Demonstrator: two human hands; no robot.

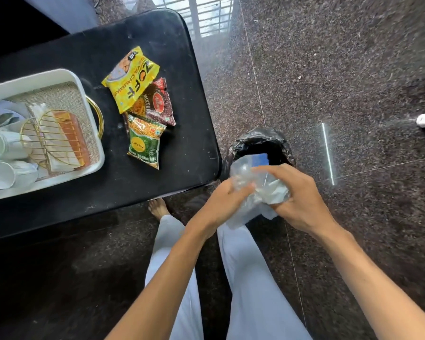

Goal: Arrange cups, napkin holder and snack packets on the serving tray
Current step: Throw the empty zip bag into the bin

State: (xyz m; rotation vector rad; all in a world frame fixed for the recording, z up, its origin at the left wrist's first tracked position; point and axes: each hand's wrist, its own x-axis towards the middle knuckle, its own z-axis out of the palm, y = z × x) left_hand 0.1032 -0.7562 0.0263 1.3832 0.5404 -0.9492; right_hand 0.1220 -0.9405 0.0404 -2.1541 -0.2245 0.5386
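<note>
On the black table (84,192), far left, the white tray (88,99) carries toppled cups (3,175) and the gold napkin holder (54,138); three snack packets (142,106) lie beside it, off the tray. Over the lined bin (280,148), left hand (221,204) and right hand (302,204) both clench a crumpled clear plastic bag (248,175).

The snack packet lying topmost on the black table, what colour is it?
Yellow snack packet, black lettering; head view.

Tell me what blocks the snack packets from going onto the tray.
Nothing lies between the snack packets and the tray on the table. But the cups and napkin holder fill its visible floor.
</note>
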